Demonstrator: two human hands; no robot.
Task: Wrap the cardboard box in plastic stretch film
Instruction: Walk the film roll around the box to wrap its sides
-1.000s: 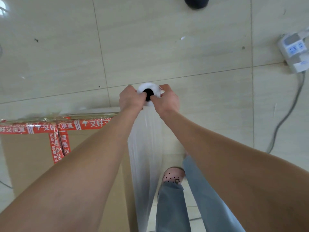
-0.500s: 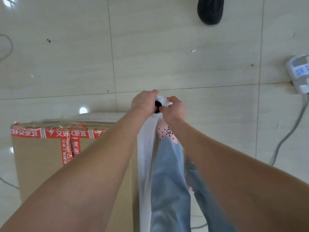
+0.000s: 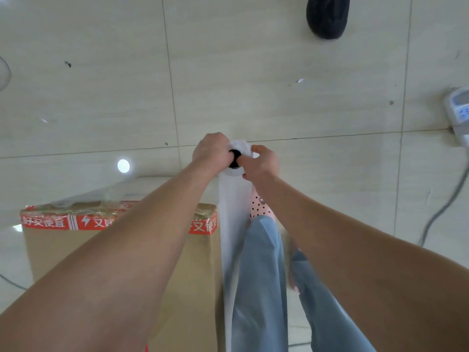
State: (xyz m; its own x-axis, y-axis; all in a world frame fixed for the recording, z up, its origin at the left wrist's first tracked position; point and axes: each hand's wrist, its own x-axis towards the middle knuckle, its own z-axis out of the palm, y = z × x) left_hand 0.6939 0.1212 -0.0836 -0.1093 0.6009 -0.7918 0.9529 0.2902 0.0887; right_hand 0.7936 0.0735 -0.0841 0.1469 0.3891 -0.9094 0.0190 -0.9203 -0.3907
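Note:
A tall brown cardboard box with red printed tape along its top edge stands on the floor at lower left. Clear film lies wrinkled over its top. A white roll of stretch film stands upright just right of the box's corner, its dark core facing me. My left hand grips the top end of the roll from the left. My right hand grips the same end from the right. My arms hide much of the box's face.
Pale tiled floor all around. A dark shoe lies at the top right. A white power strip with a grey cable sits at the right edge. My legs in blue jeans and a pink dotted slipper are beside the roll.
The view has shifted along the box, so more of its taped top edge shows. Both hands have kept their grip on the roll's top. My leg has stepped forward beside the roll.

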